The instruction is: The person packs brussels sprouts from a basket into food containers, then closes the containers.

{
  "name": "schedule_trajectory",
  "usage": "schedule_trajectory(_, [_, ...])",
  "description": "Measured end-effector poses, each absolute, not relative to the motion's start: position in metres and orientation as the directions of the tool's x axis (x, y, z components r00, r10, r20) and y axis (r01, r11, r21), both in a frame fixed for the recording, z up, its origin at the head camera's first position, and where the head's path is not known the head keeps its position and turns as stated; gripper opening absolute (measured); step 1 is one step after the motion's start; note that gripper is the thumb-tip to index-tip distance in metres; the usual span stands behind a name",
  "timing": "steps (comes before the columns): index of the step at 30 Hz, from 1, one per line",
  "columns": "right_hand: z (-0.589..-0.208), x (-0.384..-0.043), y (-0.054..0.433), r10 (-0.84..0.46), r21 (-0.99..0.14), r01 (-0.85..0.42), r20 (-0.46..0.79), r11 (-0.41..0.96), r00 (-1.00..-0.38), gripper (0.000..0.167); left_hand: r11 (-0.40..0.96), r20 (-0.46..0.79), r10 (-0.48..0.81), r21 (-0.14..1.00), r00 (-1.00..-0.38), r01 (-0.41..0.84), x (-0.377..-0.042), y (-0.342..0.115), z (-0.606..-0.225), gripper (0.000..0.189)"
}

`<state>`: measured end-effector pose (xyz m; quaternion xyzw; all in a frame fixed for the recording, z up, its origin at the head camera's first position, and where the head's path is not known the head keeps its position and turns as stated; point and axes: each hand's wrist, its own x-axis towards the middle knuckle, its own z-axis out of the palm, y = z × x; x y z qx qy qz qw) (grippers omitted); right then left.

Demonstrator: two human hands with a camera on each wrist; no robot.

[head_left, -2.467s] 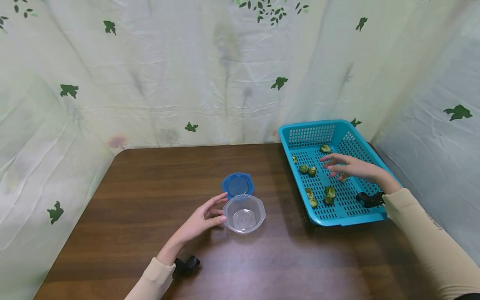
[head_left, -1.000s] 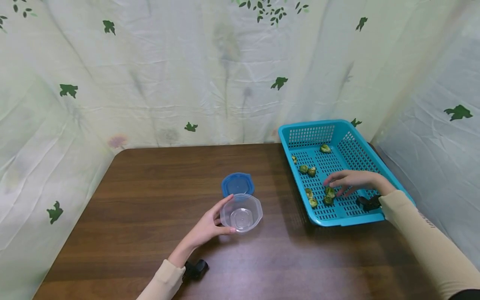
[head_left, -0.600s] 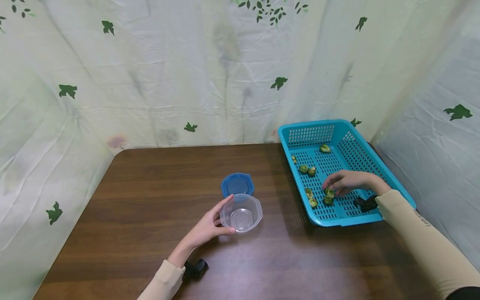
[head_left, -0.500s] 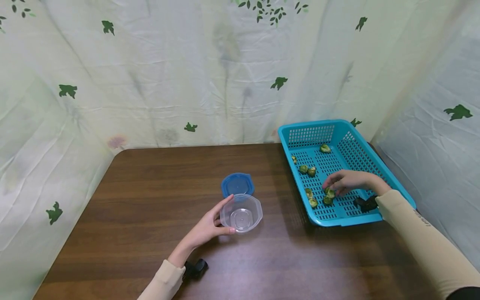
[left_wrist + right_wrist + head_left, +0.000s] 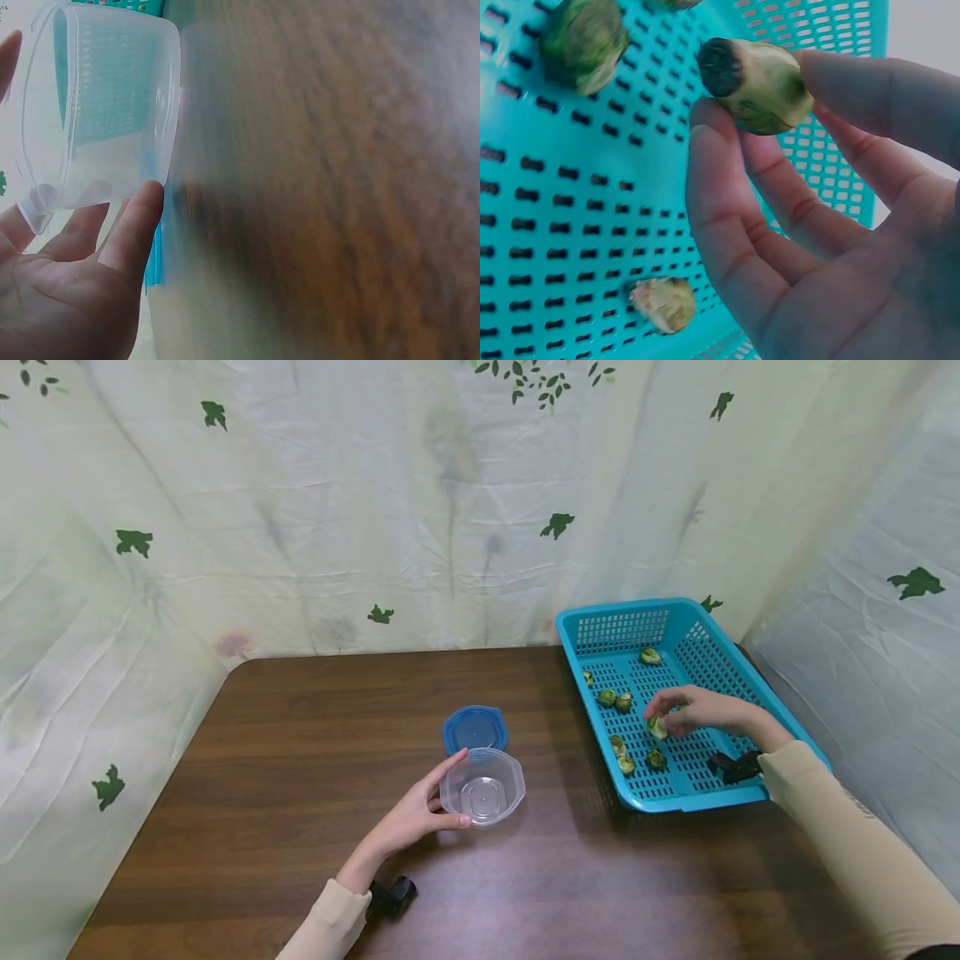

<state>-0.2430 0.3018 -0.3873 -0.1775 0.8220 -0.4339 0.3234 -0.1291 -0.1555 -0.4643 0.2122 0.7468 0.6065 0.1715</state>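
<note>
In the head view my left hand [image 5: 408,814] holds a clear plastic container [image 5: 483,787] on the table, thumb at its near side and fingers at its far side. The left wrist view shows its fingers [image 5: 135,232] against the container wall. My right hand [image 5: 701,708] is inside the blue basket [image 5: 697,802] and pinches a Brussels sprout [image 5: 769,90] between thumb and fingertips, raised off the basket floor. One Brussels sprout [image 5: 656,760] lies just below that hand. Several others, such as the Brussels sprout [image 5: 607,697] farther left, lie on the perforated floor.
A blue lid [image 5: 475,729] lies on the brown table [image 5: 315,735] directly behind the container. The basket stands at the table's right back corner, near a patterned curtain [image 5: 337,527]. A black wrist camera [image 5: 735,767] hangs under the right wrist, inside the basket.
My left hand has closed round the container, shifting it slightly left. My right hand has lowered to a Brussels sprout, gripped it and lifted it from beside another one.
</note>
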Motion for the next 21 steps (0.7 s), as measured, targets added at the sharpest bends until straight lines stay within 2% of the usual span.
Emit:
schedule_trajectory(8, [-0.375,-0.238,0.293,-0.569,-0.841,-0.056,-0.313,0.538,-0.761,0.031,0.178,-0.004,0.525,0.978,-0.851,0.106,-0.13,-0.155,-0.465,0.086])
schedule_trajectory(21, [-0.357,-0.227,0.264,-0.617,-0.875,-0.14,-0.206,0.464,-0.76,0.028,0.182,-0.01,0.524,0.978,-0.851,0.101,-0.13,-0.155,-0.464,0.084])
